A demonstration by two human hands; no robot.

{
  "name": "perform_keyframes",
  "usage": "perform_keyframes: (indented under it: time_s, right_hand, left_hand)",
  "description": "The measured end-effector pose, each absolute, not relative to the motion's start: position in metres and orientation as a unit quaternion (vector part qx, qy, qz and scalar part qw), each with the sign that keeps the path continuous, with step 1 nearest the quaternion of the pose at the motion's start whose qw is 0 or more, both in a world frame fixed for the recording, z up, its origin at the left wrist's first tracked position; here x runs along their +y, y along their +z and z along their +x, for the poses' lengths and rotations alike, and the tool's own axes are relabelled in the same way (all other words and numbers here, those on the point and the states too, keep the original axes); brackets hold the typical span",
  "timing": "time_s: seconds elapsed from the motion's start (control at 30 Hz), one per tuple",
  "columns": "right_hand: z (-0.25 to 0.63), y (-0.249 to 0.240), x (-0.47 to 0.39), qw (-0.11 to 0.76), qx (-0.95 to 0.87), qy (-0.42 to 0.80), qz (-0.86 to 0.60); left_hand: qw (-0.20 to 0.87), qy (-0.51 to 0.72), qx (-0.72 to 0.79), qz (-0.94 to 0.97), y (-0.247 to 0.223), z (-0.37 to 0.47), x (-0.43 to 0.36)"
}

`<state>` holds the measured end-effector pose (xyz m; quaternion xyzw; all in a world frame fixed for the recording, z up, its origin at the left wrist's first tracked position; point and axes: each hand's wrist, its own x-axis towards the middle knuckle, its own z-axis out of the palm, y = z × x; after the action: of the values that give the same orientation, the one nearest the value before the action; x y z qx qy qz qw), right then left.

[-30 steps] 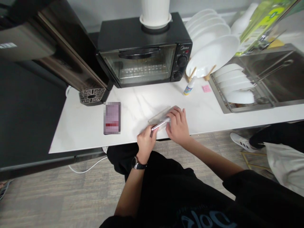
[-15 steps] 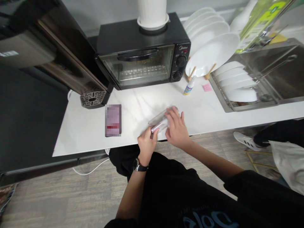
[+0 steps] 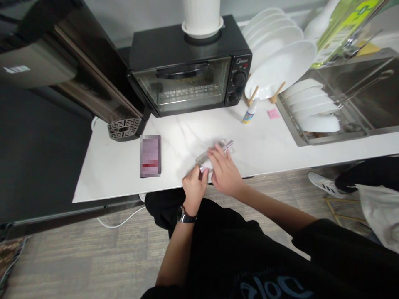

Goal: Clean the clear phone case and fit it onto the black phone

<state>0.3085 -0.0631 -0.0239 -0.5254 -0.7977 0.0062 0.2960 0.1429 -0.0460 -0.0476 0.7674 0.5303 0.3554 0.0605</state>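
On the counter's front part lies a narrow clear plastic packet (image 3: 229, 146) with pale pinkish parts; its exact kind I cannot make out. My left hand (image 3: 193, 182), a dark-strapped watch at its wrist, pinches the near end between thumb and fingers. Across the middle of the packet, my right hand (image 3: 226, 170) has its fingers on the far side and the thumb on the near side, hiding much of it. The packet's far end sticks out beyond the right fingers. A purple, blurred-out flat item (image 3: 150, 157) lies to the left of both hands.
Behind stand a black toaster oven (image 3: 190, 79) and a drinks machine (image 3: 124, 126). A small white bottle (image 3: 249, 113), a pink sticky note (image 3: 273, 113) and racked plates (image 3: 282, 68) are to the right, before the sink (image 3: 368, 116). Another person's shoe (image 3: 326, 185) shows at right.
My right hand has slid along the packet toward my left hand, so its far end now shows. The left hand keeps its pinch at the near end.
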Motion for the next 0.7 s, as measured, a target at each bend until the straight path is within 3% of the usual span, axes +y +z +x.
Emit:
perform_keyframes:
  time_s: [0.13,0.33,0.53,0.7]
  right_hand:
    - [0.296,-0.022,-0.070,0.275,-0.857,0.005,-0.435]
    - [0.339,-0.023,-0.052,0.315,-0.759,0.000,-0.570]
    - [0.303,-0.023,-0.067,0.291,-0.852,0.019,-0.435]
    - [0.341,-0.023,-0.048,0.316,-0.763,-0.017,-0.564]
  left_hand:
    - [0.036,0.351,0.531,0.770,-0.051,0.142,-0.045]
    - [0.076,0.376,0.513,0.768,-0.042,0.146,-0.046]
    - [0.053,0.339,0.535,0.772,-0.052,0.142,-0.046]
    - [0.087,0.364,0.523,0.766,-0.043,0.145,-0.048]
